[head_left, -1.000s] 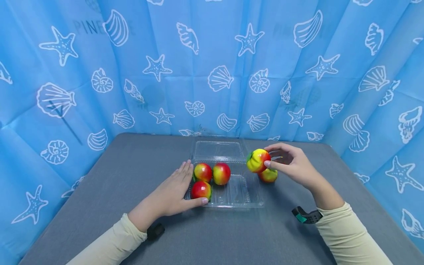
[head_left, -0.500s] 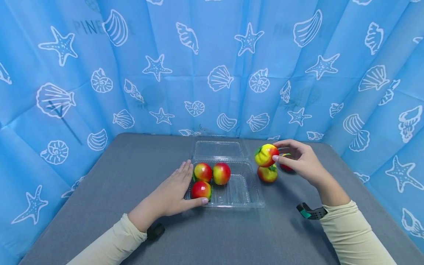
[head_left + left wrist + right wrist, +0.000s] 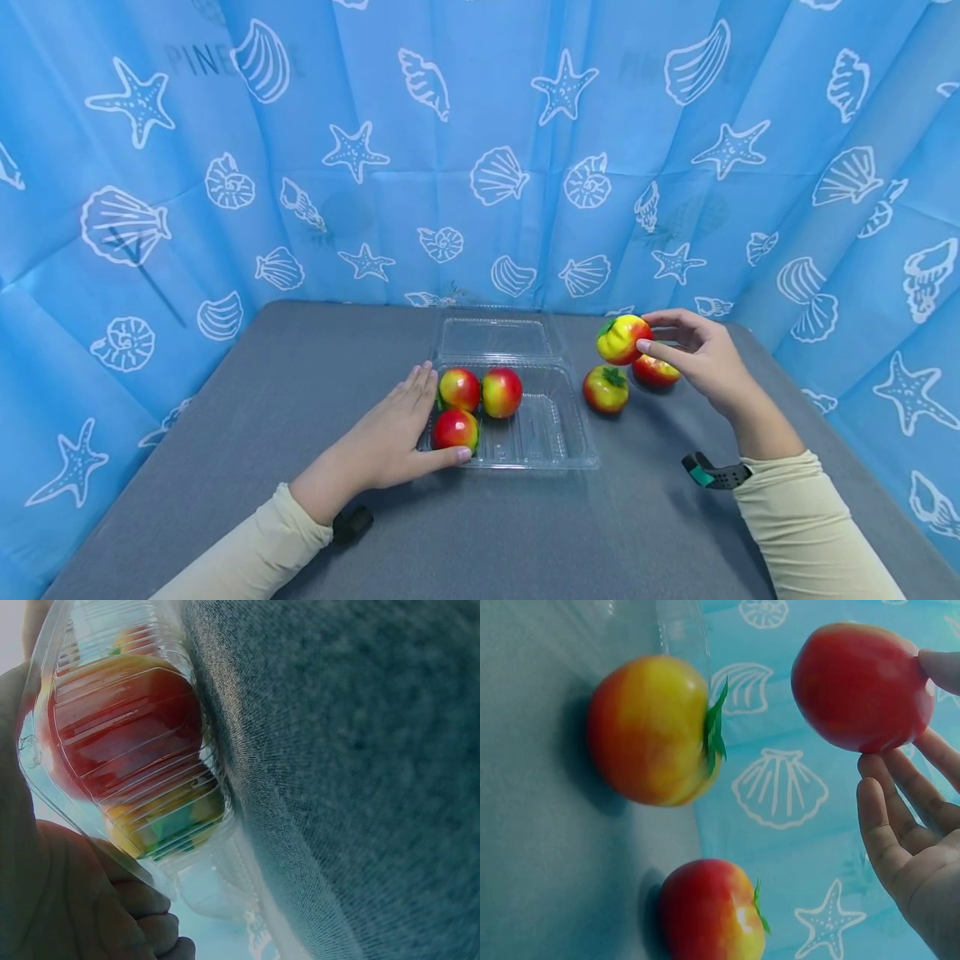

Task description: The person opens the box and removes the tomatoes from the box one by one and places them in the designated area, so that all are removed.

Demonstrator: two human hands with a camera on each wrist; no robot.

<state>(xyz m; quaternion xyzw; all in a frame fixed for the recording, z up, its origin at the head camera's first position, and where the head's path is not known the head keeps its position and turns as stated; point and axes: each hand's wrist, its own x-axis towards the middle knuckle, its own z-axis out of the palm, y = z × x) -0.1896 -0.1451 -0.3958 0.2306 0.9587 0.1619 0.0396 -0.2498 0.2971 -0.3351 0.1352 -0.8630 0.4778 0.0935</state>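
My right hand (image 3: 697, 358) holds a red-and-yellow tomato (image 3: 624, 339) by its right side, thumb in front and fingers behind, raised off the table. In the right wrist view its red underside faces the camera. Below it, a yellowish tomato (image 3: 606, 389) with green sepals sits beside the container; another tomato (image 3: 656, 370) lies farther right, partly behind my hand. My left hand (image 3: 390, 429) rests along the left side of a clear plastic clamshell container (image 3: 551, 457), fingers straight, thumb at the front edge. Inside are three tomatoes: back left (image 3: 459, 390), back middle (image 3: 502, 392), front left (image 3: 455, 431).
The container's clear lid (image 3: 495, 337) lies folded back toward the curtain. Grey cloth covers the table (image 3: 337, 350). A blue curtain (image 3: 450, 167) with white shell prints hangs behind. Dark straps show at both wrists, including a black-and-teal strap (image 3: 716, 473) on the right.
My right hand has moved right and a little back with the tomato, away from the container, uncovering the two tomatoes on the table. The left hand and container have stayed in place.
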